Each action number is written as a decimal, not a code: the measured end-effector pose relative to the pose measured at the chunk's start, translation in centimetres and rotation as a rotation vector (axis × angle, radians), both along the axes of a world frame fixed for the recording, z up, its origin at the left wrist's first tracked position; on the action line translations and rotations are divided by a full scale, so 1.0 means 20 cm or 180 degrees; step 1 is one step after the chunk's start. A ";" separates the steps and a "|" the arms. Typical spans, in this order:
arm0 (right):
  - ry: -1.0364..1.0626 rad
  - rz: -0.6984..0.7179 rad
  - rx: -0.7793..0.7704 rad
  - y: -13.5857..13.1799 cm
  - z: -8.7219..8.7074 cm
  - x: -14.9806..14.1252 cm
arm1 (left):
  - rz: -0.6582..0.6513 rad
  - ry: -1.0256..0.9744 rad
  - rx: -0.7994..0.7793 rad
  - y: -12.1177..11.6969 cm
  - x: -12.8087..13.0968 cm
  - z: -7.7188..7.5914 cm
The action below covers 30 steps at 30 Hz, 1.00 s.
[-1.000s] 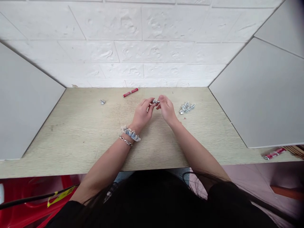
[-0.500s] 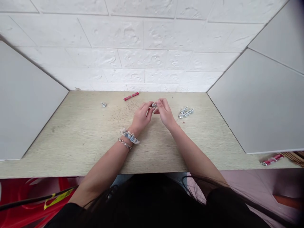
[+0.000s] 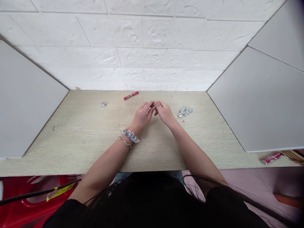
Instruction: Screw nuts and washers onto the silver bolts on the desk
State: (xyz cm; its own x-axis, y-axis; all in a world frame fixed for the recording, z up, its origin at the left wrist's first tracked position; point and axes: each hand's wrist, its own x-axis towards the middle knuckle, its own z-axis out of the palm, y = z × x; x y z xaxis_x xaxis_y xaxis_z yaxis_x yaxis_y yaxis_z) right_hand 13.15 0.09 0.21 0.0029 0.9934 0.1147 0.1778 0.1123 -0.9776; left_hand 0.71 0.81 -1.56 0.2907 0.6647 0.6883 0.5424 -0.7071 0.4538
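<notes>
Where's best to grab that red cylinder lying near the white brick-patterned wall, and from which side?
Probably its middle, gripped across the narrow width, from above and the person's side: the red cylinder lies flat at a slant, with the white brick-patterned wall close behind.

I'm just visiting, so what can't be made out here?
All in the head view:
- Most of the small metal part: hidden by the fingers of the left hand and right hand.
- The exact count of the metal pieces in the pile: small and overlapping.
- Any print on the red tube near the wall: too small.
- The far ends of the brown sticks: cut off by the right edge.
</notes>
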 end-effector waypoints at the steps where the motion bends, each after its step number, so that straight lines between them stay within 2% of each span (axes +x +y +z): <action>1: 0.0059 0.0030 0.0007 0.00 0.00 0.00 | 0.0021 -0.0042 0.0013 0.00 0.00 0.00; 7: 0.0398 0.0071 0.0027 0.00 0.01 -0.01 | 0.0112 -0.0153 0.0076 0.02 0.00 0.00; 11: 0.0062 -0.0217 0.0078 -0.01 0.01 0.01 | -0.0003 -0.0082 0.0142 0.00 0.00 0.00; 15: -0.0336 -0.0185 -0.0089 -0.02 0.02 0.02 | -0.0212 0.0070 0.0126 -0.01 0.01 0.01; 18: -0.0369 -0.0185 -0.0109 -0.03 0.04 0.02 | -0.0239 0.0110 0.0109 -0.01 0.01 0.00; 26: 0.0235 -0.0108 -0.0039 0.01 -0.01 -0.01 | -0.0072 0.0052 0.0041 0.00 0.00 0.00; 30: 0.0603 -0.0085 -0.0206 0.00 0.01 -0.02 | -0.0017 0.0006 0.0074 0.01 0.00 0.00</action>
State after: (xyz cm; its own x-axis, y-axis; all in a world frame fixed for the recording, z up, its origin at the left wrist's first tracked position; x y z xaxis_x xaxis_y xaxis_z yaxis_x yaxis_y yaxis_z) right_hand 12.66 0.10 0.50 0.0448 0.9980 0.0456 -0.0079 0.0460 -0.9989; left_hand 0.70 1.06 -1.59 0.2954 0.6469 0.7030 0.5394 -0.7203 0.4362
